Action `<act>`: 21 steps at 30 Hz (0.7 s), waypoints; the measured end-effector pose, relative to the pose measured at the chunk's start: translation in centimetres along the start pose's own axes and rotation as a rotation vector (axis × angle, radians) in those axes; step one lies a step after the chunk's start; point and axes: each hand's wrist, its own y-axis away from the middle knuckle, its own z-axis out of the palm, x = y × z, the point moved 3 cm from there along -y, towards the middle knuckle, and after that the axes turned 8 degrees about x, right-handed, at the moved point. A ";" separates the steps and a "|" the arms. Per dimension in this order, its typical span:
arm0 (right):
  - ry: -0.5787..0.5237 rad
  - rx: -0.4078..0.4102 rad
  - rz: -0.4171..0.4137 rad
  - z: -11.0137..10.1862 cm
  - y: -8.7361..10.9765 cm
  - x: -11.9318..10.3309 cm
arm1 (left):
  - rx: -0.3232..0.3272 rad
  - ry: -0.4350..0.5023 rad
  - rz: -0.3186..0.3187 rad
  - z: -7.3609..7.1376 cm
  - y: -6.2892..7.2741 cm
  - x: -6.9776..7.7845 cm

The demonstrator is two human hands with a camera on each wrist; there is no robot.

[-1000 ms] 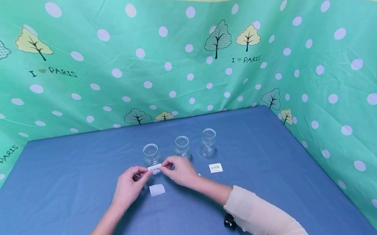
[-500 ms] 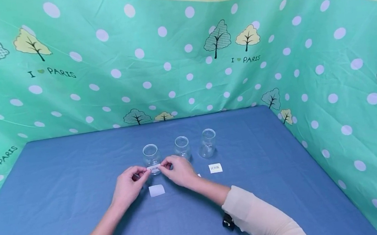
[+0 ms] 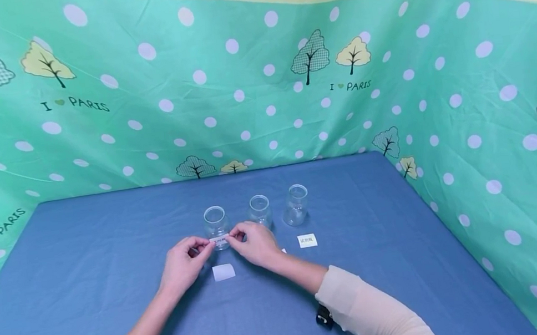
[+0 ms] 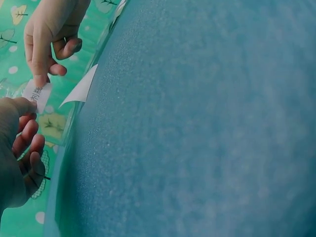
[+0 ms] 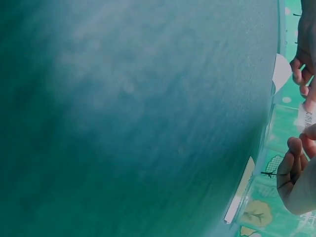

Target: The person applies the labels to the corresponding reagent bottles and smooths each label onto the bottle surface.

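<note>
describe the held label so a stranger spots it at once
On the blue table stand three clear glass jars. Before the leftmost jar, the left hand and right hand pinch a white label. Unlike the paper pieces lying nearby, it's held up.

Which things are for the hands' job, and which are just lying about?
Seem part of the job:
left hand and right hand
written label they pinch
left jar behind it
middle jar, right jar and loose label, probably, though not held

Seem just there:
blank paper
patterned curtain
</note>
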 end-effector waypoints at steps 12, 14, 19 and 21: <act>0.108 0.057 0.006 -0.2 0.5 -0.5 | -0.022 -0.001 -0.044 -0.1 -0.1 -0.4; 0.112 0.061 0.011 -0.3 0.5 -0.5 | -0.025 0.001 -0.048 -0.2 -0.2 -0.5; 0.088 0.047 0.047 -0.3 0.5 -0.5 | -0.028 0.027 -0.093 -0.4 -0.5 -0.8; 0.065 0.036 0.066 -0.2 0.5 -0.5 | -0.032 0.035 -0.108 -0.6 -0.5 -1.0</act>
